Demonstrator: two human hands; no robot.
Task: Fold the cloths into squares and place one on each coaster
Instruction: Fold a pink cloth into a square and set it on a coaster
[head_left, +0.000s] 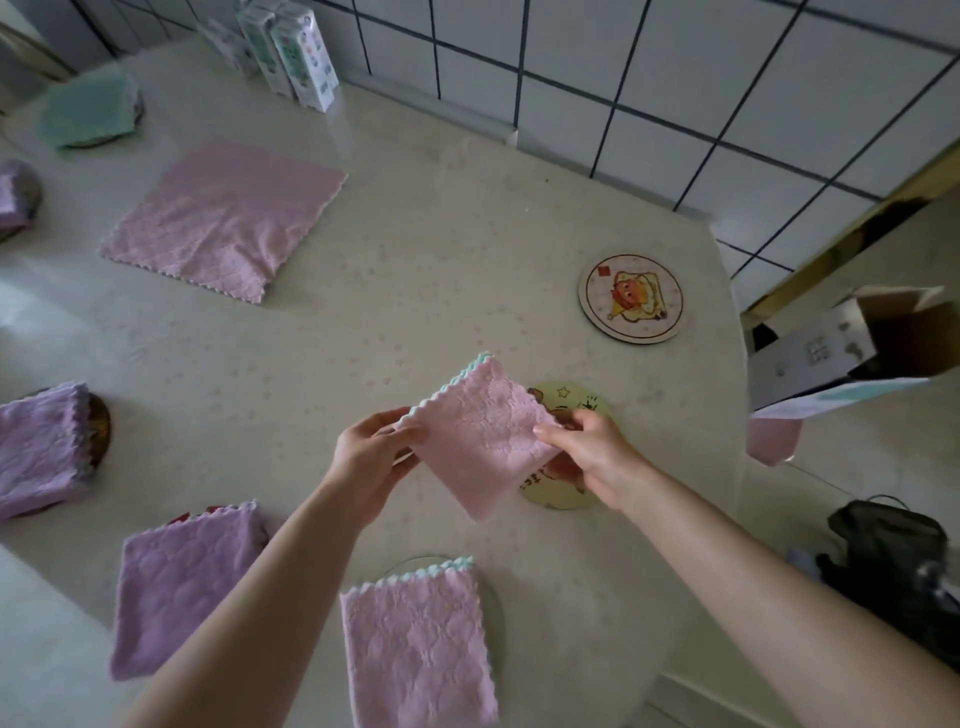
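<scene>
Hands holding a folded pink cloth over the table.

Near you, a folded pink cloth (418, 642) lies on a coaster (496, 618), and a purple one (179, 582) lies to its left. Your left hand (366, 460) and right hand (589, 449) pinch the pink cloth (480, 436) by two corners, fingers (548, 430) closed on it. It hangs just above a yellow coaster (563, 501). Farther off is a bare round coaster (631, 298). An open pink cloth (223, 218) lies flat on the table (415, 234).

Yellow coaster (592, 402) partly under held cloth (480, 436).
</scene>
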